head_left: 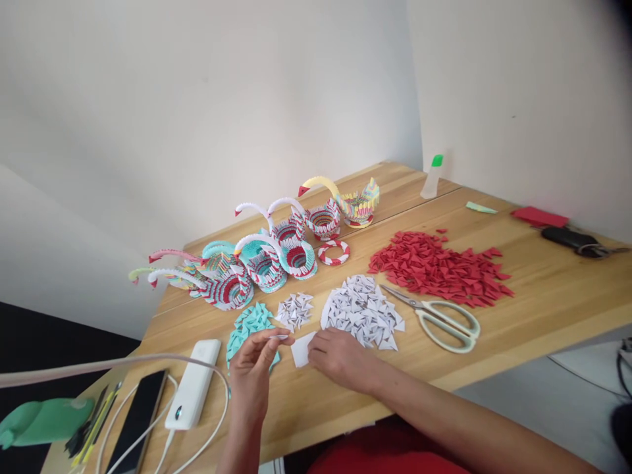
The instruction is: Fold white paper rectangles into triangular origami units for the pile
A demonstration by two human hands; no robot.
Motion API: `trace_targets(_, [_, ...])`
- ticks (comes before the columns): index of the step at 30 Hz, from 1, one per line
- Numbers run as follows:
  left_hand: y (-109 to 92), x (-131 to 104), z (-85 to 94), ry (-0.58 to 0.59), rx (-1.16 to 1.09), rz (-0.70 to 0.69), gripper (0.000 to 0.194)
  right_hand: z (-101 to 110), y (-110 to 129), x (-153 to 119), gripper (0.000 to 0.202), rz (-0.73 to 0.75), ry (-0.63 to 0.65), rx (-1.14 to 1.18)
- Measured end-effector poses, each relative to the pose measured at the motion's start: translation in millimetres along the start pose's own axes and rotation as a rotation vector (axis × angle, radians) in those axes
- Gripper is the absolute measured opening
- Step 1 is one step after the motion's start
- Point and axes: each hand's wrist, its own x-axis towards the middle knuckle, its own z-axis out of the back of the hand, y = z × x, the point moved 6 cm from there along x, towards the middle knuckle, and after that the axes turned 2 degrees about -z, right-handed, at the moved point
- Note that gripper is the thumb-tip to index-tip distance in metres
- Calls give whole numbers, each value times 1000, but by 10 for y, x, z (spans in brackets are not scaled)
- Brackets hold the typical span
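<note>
My left hand (257, 355) is raised beside the pile of turquoise folded pieces (253, 320), its fingers pinching a small white folded paper (280, 337). My right hand (338, 354) rests on the table with its fingers bent at the right edge of a flat white paper (301, 350); whether it grips the paper is hidden. Behind my hands lie a small pile of white folded pieces (295, 311) and a larger white pile (365, 311). A heap of red folded pieces (437, 266) is farther right.
Scissors (447, 322) lie right of the white pile. Several paper swans (297, 257) and a red-and-white ring (334, 253) stand behind. A power bank (193, 385), phone (138, 421) and cable are at left; a glue bottle (432, 178) stands at the back right.
</note>
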Motion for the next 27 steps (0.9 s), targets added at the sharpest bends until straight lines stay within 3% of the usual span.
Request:
trace_targets(4, [-2, 60, 46, -22, 140, -72, 17, -12, 8, -4, 20, 10, -4, -5])
trace_targets(8, [95, 269, 25, -38, 342, -178, 19, 2, 17, 1, 21, 12, -5, -3])
trace_targets(12, [284, 500, -83, 76, 516, -274, 25, 23, 29, 6, 22, 12, -7, -3])
trace_targets(16, [400, 533, -128, 147, 545, -336, 28, 23, 35, 8, 22, 14, 4, 6])
trace_targets(27, [618, 548, 152, -38, 448, -241, 27, 27, 36, 22, 19, 7, 35, 33])
